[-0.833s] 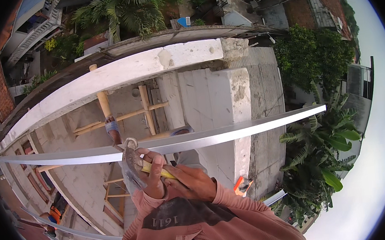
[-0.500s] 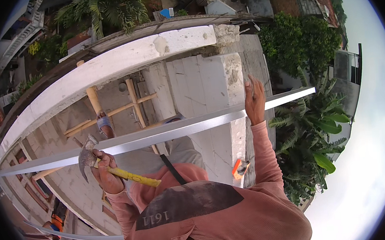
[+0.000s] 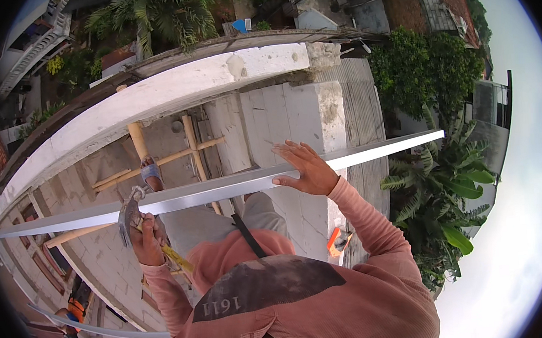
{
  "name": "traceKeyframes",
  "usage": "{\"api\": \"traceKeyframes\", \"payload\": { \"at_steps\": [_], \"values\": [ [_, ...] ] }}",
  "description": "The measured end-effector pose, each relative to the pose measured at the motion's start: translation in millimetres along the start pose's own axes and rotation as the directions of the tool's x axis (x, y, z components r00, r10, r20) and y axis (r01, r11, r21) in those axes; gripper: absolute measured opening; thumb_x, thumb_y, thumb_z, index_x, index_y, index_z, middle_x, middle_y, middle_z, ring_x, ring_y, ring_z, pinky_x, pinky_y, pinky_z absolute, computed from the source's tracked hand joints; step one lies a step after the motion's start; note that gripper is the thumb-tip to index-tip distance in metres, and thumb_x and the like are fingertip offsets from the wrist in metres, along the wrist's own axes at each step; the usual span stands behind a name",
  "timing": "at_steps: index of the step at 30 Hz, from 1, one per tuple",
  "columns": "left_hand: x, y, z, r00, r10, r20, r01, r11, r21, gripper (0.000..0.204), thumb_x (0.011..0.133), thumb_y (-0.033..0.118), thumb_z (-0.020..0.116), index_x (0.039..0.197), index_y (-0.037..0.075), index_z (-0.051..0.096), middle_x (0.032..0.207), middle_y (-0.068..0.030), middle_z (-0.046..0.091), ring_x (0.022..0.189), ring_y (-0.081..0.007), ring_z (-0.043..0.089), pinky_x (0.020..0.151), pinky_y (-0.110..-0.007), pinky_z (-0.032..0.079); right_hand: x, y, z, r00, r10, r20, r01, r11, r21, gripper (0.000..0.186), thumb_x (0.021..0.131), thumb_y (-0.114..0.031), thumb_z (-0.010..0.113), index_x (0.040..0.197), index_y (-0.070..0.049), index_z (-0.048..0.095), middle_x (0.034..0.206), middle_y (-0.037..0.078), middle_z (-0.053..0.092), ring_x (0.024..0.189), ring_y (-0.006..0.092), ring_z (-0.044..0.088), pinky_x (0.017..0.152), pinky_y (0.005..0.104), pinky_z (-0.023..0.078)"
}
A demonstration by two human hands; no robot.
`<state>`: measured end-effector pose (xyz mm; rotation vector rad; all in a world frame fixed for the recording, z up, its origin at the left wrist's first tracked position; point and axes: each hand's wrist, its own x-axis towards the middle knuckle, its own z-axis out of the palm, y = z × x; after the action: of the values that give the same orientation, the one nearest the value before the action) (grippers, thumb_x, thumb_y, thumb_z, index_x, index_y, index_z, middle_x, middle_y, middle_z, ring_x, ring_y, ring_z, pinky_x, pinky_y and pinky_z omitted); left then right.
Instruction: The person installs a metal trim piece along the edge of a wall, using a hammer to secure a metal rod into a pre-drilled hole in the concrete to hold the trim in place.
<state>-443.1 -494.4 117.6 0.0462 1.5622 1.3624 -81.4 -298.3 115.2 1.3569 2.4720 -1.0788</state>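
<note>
Leftward along the metal beam (image 3: pixel 234 188), the right hand (image 3: pixel 309 169) has come from near the far right end toward the middle since the earlier frame, while the hammer (image 3: pixel 128 218) has swung round so that its handle (image 3: pixel 177 260) slants more steeply toward the person's body. Now the hands are well apart from each other. On the beam's near side, left of its middle, the left hand (image 3: pixel 145 239) is clamped round the hammer's handle close under the head, with the head just beside the beam. Over the beam, right of its middle, the right hand is empty, fingers and thumb spread; the fingertips are blurred, and whether the palm touches the metal I cannot tell. The beam itself runs crosswise in front of the person. Beyond the beam, a foot (image 3: pixel 150 173) in a blue sandal is set at a bamboo pole (image 3: pixel 136 139), and farther past it curves a white ledge (image 3: pixel 171 93). A corrugated roof (image 3: pixel 364 106) passes under the beam toward its right end, with broad-leaved plants (image 3: pixel 469 177) beside that end. On the beam's near side, right of the person, sits an orange object (image 3: pixel 336 240).
</note>
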Motion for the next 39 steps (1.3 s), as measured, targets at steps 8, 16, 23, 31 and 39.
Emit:
{"api": "traceKeyframes", "payload": {
  "at_steps": [8,16,23,31,39],
  "values": [
    [7,-58,-63,0.969,0.141,-0.204,-0.111,0.982,0.155,0.022,0.091,0.023,0.062,0.106,0.009,0.055,0.067,0.0053,0.047,0.044,-0.0019,0.034,0.038,-0.02,0.026,28,-3,8,0.942,-0.137,0.307,0.27,0.852,-0.448,0.036,0.077,-0.016,0.068,0.11,-0.01,0.053,0.089,0.006,0.067,0.078,0.031,0.069,0.065,0.0451,0.056],
    [29,-40,-58,0.787,0.384,-0.483,-0.253,0.915,0.314,0.041,0.086,0.023,0.076,0.12,0.005,0.06,0.099,-0.0018,0.064,0.081,-0.0085,0.057,0.065,-0.024,0.047,56,-13,-12,0.928,-0.361,-0.099,0.225,0.749,-0.623,0.03,0.072,-0.001,0.065,0.099,-0.01,0.057,0.083,0.009,0.063,0.071,0.0312,0.066,0.059,0.043,0.053],
    [78,-36,-56,0.867,-0.034,-0.496,-0.032,0.992,-0.124,0.039,0.087,0.033,0.074,0.115,0.008,0.061,0.088,-0.0033,0.065,0.062,-0.0099,0.063,0.038,-0.024,0.035,129,-17,-41,0.869,-0.475,-0.142,0.276,0.701,-0.658,0.03,0.071,-0.001,0.065,0.098,-0.008,0.054,0.084,0.008,0.059,0.082,0.0283,0.061,0.072,0.0408,0.05],
    [154,-18,11,0.961,-0.105,-0.255,0.008,0.935,-0.355,0.087,0.085,0.061,0.067,0.152,0.016,0.032,0.147,-0.0149,0.037,0.114,-0.0244,0.064,0.046,-0.022,0.04,163,35,-25,0.806,-0.483,-0.343,0.151,0.728,-0.669,0.023,0.074,-0.006,0.065,0.096,-0.012,0.059,0.089,0.002,0.059,0.091,0.022,0.056,0.081,0.0368,0.044],
    [215,-56,41,0.969,-0.077,-0.233,-0.037,0.893,-0.449,0.091,0.076,0.066,0.073,0.145,0.015,0.041,0.128,-0.0107,0.058,0.111,-0.0235,0.063,0.057,-0.023,0.042,164,48,-14,0.819,-0.496,-0.289,0.196,0.714,-0.672,0.047,0.065,-0.013,0.079,0.108,-0.013,0.059,0.104,0.004,0.054,0.098,0.0242,0.051,0.087,0.0382,0.043]
  ]
}}
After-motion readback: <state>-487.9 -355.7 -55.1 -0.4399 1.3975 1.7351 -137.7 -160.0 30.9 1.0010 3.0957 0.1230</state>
